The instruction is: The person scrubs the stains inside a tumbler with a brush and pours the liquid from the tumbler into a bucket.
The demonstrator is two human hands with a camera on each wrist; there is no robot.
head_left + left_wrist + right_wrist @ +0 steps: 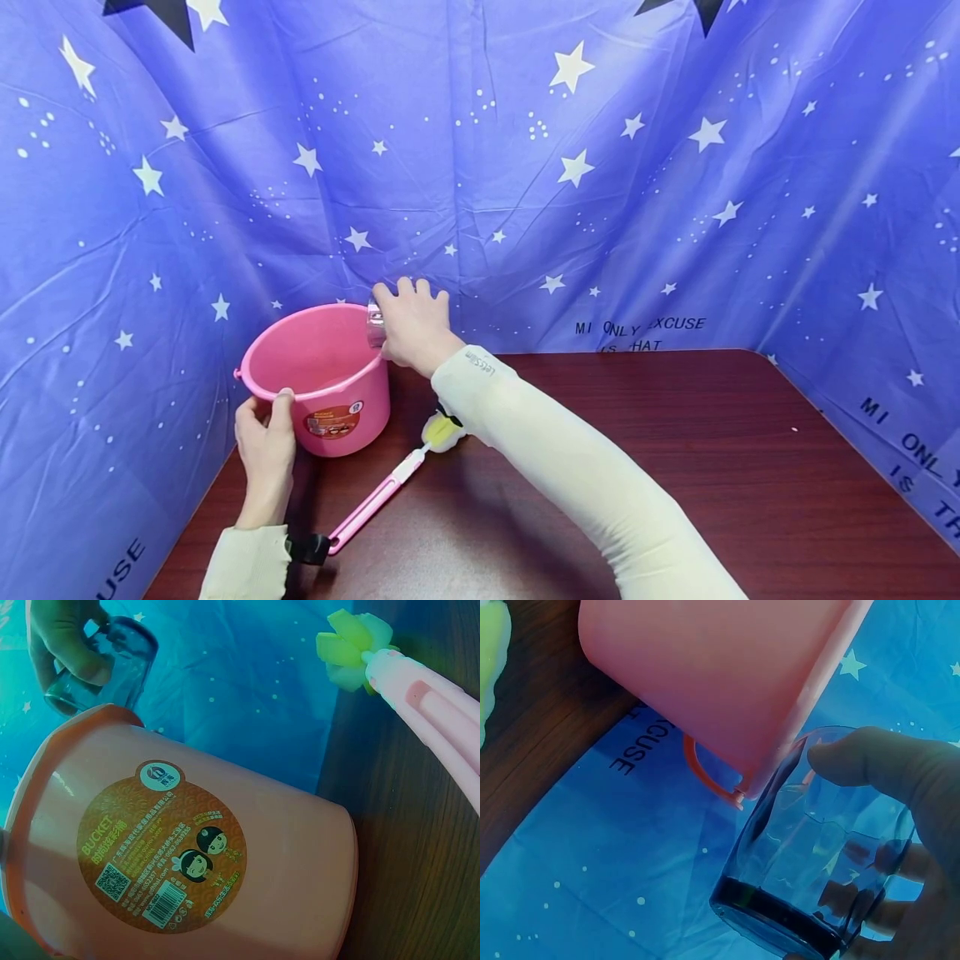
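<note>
A pink bucket [322, 421] with an orange label stands on the table at the left. My left hand [264, 450] grips its near left rim, the thumb at the rim's edge. In my right hand [420, 325] is a clear drinking glass [810, 840], tilted, its mouth at the bucket's far right rim. The thumb and fingers wrap around the glass from both sides in the right wrist view. A bottle brush [375, 504] with a pink handle and yellow-white sponge head lies on the table, right of the bucket.
The dark red wooden table [675, 467] runs off to the right. Blue star-printed cloth [510, 192] hangs behind it and along both sides. The bucket's pink carrying handle [705, 769] hangs on its far side. A black strap is on each wrist.
</note>
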